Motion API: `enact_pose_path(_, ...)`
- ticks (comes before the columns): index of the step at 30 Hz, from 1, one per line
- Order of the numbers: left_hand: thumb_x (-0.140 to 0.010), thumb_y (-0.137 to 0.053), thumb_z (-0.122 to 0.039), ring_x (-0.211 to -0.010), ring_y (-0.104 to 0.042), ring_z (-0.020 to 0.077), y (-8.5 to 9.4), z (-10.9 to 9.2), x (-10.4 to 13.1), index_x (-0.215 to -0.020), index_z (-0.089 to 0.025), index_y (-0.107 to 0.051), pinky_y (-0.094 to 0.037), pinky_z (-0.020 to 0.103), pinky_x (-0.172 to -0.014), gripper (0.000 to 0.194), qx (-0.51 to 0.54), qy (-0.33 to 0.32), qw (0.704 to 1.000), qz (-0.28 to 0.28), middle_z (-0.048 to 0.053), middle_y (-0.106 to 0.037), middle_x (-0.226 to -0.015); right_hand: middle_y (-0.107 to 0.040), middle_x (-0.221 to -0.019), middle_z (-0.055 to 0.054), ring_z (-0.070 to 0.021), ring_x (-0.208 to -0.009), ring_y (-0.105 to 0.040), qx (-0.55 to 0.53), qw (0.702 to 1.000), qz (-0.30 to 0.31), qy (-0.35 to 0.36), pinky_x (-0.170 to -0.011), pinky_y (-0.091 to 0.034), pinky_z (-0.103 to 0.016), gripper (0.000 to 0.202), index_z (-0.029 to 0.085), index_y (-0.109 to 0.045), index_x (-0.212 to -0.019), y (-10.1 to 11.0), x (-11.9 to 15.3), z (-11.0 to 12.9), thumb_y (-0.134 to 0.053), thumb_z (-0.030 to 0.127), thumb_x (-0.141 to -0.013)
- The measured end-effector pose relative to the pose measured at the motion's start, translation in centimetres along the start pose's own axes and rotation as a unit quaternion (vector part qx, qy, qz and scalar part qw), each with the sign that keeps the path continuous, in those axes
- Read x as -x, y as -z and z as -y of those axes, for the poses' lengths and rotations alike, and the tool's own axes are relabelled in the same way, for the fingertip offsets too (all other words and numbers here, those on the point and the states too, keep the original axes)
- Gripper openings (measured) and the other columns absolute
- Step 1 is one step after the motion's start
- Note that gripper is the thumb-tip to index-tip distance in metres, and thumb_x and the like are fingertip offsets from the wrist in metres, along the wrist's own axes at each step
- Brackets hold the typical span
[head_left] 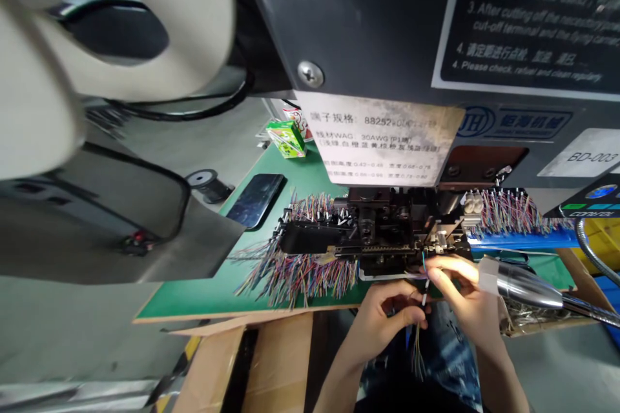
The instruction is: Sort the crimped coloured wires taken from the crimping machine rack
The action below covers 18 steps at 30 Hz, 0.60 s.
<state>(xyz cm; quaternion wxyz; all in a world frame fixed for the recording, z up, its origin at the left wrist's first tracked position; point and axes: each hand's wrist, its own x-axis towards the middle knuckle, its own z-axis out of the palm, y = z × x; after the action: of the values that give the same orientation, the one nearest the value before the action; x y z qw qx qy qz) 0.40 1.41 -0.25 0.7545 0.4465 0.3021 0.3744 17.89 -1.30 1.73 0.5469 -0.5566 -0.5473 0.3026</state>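
Low in the head view, my left hand (390, 316) is closed around a thin wire bundle (417, 352), whose loose coloured ends hang below the fingers. A white sleeve (425, 293) on the bundle shows just above that grip. My right hand (455, 281) pinches the fine wires at the upper end of the bundle, close to the metal tooling of the crimping machine (387, 226). The fingertips are beside the tooling, and whether the wire tips touch it cannot be made out.
Piles of multicoloured wires (310, 271) lie left of the tooling, more (508, 213) at right. A phone (256, 200) and green box (287, 139) rest on the green table (194, 300). A metal lamp neck (530, 285) reaches beside my right hand. Cardboard (276, 361) stands below the edge.
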Motion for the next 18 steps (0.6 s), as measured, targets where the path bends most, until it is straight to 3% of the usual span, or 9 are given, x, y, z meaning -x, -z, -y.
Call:
enact_pose_path(3,-0.062,-0.102,-0.053,-0.055,-0.071,0.0148,0.7,0.1,0.3,-0.073,-0.016,-0.081,-0.059,0.025,-0.058,0.044,0.046,0.045,0.997,0.053,0.003,-0.078,-0.074,-0.079,-0.098,-0.006,-0.0243,-0.093,-0.074,0.003,0.995,0.059,0.077,-0.082,-0.059,-0.036,0.014,0.025,-0.080,-0.086,0.7,-0.2,0.5,-0.075,0.032,-0.098)
enact_pose_path(6,-0.058,-0.103,-0.056,-0.054,-0.071,0.0166,0.9,0.8,0.3,-0.072,-0.015,-0.081,-0.060,0.028,-0.057,0.048,0.049,0.057,0.995,0.064,0.005,-0.078,-0.073,-0.079,-0.091,-0.005,-0.0231,-0.086,-0.076,-0.064,0.994,0.089,0.013,-0.075,-0.060,-0.033,0.019,0.024,-0.075,-0.086,0.7,0.2,0.9,-0.073,0.037,-0.100)
enact_pose_path(9,-0.061,-0.101,-0.056,-0.060,-0.073,0.0197,0.5,1.2,0.2,-0.073,-0.017,-0.082,-0.061,0.031,-0.061,0.045,0.006,0.027,0.999,0.020,0.006,-0.078,-0.073,-0.081,-0.084,-0.005,-0.0233,-0.074,-0.075,-0.118,0.989,0.059,-0.069,-0.066,-0.061,-0.033,0.021,0.024,-0.075,-0.090,0.1,0.5,0.8,-0.076,0.044,-0.098)
enact_pose_path(12,-0.073,-0.095,-0.045,-0.068,-0.074,0.0209,-0.1,0.9,-0.1,-0.073,-0.018,-0.082,-0.062,0.031,-0.070,0.030,-0.084,-0.025,0.996,-0.024,0.006,-0.079,-0.076,-0.084,-0.087,-0.006,-0.0223,-0.066,-0.072,-0.118,0.988,0.013,-0.102,-0.059,-0.059,-0.034,0.020,0.024,-0.078,-0.093,-0.4,0.5,0.4,-0.079,0.044,-0.094)
enact_pose_path(18,-0.081,-0.083,-0.024,-0.073,-0.074,0.0198,-0.4,0.4,-0.5,-0.074,-0.018,-0.080,-0.062,0.026,-0.072,0.010,-0.192,-0.116,0.971,-0.085,0.005,-0.080,-0.078,-0.085,-0.086,-0.007,-0.0130,-0.044,-0.051,-0.129,0.981,-0.013,-0.145,-0.040,-0.043,-0.027,0.023,0.022,-0.083,-0.098,-0.8,0.1,0.4,-0.079,0.044,-0.093)
